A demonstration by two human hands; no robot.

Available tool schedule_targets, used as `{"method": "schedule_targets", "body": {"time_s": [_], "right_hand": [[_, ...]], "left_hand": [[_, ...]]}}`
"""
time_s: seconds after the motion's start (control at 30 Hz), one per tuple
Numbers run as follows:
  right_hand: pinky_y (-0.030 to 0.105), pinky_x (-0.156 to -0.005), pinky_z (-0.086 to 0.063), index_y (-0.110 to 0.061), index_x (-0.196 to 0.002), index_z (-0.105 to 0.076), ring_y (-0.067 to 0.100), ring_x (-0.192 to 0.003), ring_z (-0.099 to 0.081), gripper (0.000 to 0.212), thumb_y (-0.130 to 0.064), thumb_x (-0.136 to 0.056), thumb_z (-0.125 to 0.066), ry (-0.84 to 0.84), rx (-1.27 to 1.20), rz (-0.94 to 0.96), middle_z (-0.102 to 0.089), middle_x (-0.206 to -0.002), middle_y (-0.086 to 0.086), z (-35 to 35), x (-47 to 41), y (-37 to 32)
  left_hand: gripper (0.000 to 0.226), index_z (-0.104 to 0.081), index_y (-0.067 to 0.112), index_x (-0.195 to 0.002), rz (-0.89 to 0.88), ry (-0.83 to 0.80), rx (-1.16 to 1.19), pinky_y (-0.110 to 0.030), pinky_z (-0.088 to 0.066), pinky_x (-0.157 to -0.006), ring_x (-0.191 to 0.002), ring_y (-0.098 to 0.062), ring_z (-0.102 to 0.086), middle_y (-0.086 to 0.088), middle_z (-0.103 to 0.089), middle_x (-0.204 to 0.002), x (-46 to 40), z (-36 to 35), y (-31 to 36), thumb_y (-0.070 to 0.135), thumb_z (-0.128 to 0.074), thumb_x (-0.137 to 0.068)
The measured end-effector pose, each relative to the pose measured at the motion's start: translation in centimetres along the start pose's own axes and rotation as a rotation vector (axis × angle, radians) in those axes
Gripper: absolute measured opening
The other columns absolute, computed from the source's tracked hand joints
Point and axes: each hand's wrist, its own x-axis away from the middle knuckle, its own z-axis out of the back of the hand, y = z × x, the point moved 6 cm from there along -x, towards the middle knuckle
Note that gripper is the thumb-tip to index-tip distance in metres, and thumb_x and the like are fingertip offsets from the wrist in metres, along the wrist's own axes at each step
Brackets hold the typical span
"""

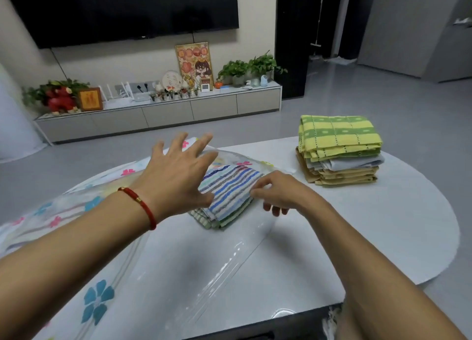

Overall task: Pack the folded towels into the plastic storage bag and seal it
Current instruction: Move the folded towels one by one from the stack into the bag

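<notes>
Striped towel (231, 190) lies inside the plastic bag (178, 258); my left hand (178, 171) hovers spread flat, my right hand (277, 193) pinches the film.

A striped towel (229, 194) lies folded on the white table (383, 224), inside the clear flowered storage bag (97, 283). The left hand (176, 176) hovers spread-fingered over the towel's left edge, while the right hand (278, 194) pinches the towel's right edge. Right of the towel and beyond it, well apart, stands a stack of folded towels (339, 150) topped by a green-and-yellow one.
</notes>
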Motion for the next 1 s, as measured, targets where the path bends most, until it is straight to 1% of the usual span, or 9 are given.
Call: {"method": "schedule_targets", "body": {"time_s": [0.1, 0.2, 0.27, 0.4, 0.5, 0.67, 0.77, 0.9, 1.0], "right_hand": [[0.027, -0.045, -0.051, -0.022, -0.089, -0.078, 0.017, -0.05, -0.068, 0.017, -0.032, -0.089, -0.063, 0.341, 0.02, -0.085, -0.073, -0.058, -0.001, 7.0, 2.4, 3.9], [0.039, -0.075, -0.055, -0.017, -0.109, -0.078, 0.034, -0.089, -0.065, 0.027, -0.023, -0.093, -0.058, 0.838, 0.095, -0.214, -0.076, -0.1, 0.014, 14.3, 2.4, 8.2], [0.047, -0.097, -0.046, -0.014, -0.128, -0.068, 0.04, -0.119, -0.053, 0.034, -0.019, -0.097, -0.055, 0.926, 0.209, -0.294, -0.063, -0.129, 0.02, 17.5, 0.8, 10.3], [0.051, -0.109, -0.032, -0.02, -0.15, -0.043, 0.042, -0.134, -0.038, 0.048, -0.029, -0.102, -0.045, 0.74, 0.252, -0.455, -0.045, -0.145, 0.024, 20.4, -3.5, 14.1], [0.055, -0.108, -0.029, -0.02, -0.145, -0.045, 0.043, -0.129, -0.046, 0.045, -0.038, -0.103, -0.046, 0.635, 0.219, -0.499, -0.054, -0.138, 0.022, 20.6, -5.6, 15.6], [0.06, -0.11, -0.026, -0.017, -0.111, -0.061, 0.039, -0.109, -0.057, 0.017, -0.026, -0.096, -0.065, 0.807, 0.372, -0.434, -0.067, -0.104, 0.015, 21.6, -6.2, 15.2], [0.048, -0.095, -0.036, -0.024, -0.126, -0.054, 0.037, -0.101, -0.056, 0.043, -0.01, -0.088, -0.071, 0.854, 0.385, -0.341, -0.063, -0.099, 0.012, 22.2, -5.8, 14.4], [0.042, -0.076, -0.056, -0.033, -0.144, -0.039, 0.033, -0.104, -0.059, 0.085, 0.0, -0.08, -0.083, 0.667, -0.195, -0.283, -0.055, -0.13, 0.016, 23.3, -5.3, 13.4], [0.039, -0.058, -0.064, -0.035, -0.15, -0.035, 0.034, -0.096, -0.07, 0.09, 0.007, -0.083, -0.077, 0.375, -0.649, -0.322, -0.054, -0.131, 0.016, 22.5, -4.2, 12.5]], "left_hand": [[0.079, -0.036, 0.038, -0.146, -0.011, -0.005, -0.033, -0.064, -0.027, -0.11, -0.146, -0.037, -0.011, 0.001, -0.006, -0.165, -0.5, -0.5, 0.1, 0.071, -0.057, -0.076], [0.079, -0.036, 0.04, -0.146, 0.002, -0.01, 0.003, -0.064, -0.027, -0.11, -0.147, -0.036, -0.012, 0.002, -0.01, -0.165, -0.6, -0.8, -0.2, 0.072, -0.056, -0.076], [0.08, -0.035, 0.04, -0.147, 0.007, -0.005, 0.019, -0.062, -0.028, -0.111, -0.147, -0.036, -0.013, 0.003, -0.012, -0.164, -0.7, -0.8, -0.4, 0.074, -0.054, -0.076], [0.081, -0.035, 0.041, -0.146, 0.018, 0.008, 0.017, -0.06, -0.029, -0.111, -0.147, -0.033, -0.014, 0.005, -0.015, -0.164, -0.9, -0.9, -0.5, 0.076, -0.05, -0.075], [0.082, -0.033, 0.041, -0.147, 0.027, 0.012, 0.017, -0.06, -0.028, -0.112, -0.147, -0.033, -0.012, 0.006, -0.014, -0.164, -1.1, -1.0, -0.7, 0.077, -0.048, -0.075], [0.084, -0.025, 0.044, -0.149, 0.025, 0.016, -0.062, -0.059, -0.025, -0.114, -0.149, -0.032, -0.008, 0.007, -0.009, -0.165, -1.2, -1.2, -0.7, 0.082, -0.039, -0.076], [0.079, -0.03, 0.044, -0.147, 0.031, 0.023, -0.05, -0.057, -0.028, -0.112, -0.147, -0.033, -0.014, 0.006, -0.015, -0.164, -1.0, -1.0, -0.7, 0.078, -0.045, -0.077], [0.069, -0.041, 0.043, -0.142, 0.068, 0.029, -0.036, -0.058, -0.034, -0.105, -0.138, -0.032, -0.03, 0.005, -0.029, -0.159, 0.0, -0.6, -1.0, 0.071, -0.049, -0.08], [0.063, -0.043, 0.046, -0.139, 0.118, 0.036, -0.013, -0.059, -0.034, -0.103, -0.135, -0.031, -0.035, 0.006, -0.034, -0.156, 0.9, -0.3, -1.4, 0.07, -0.049, -0.081]]}}
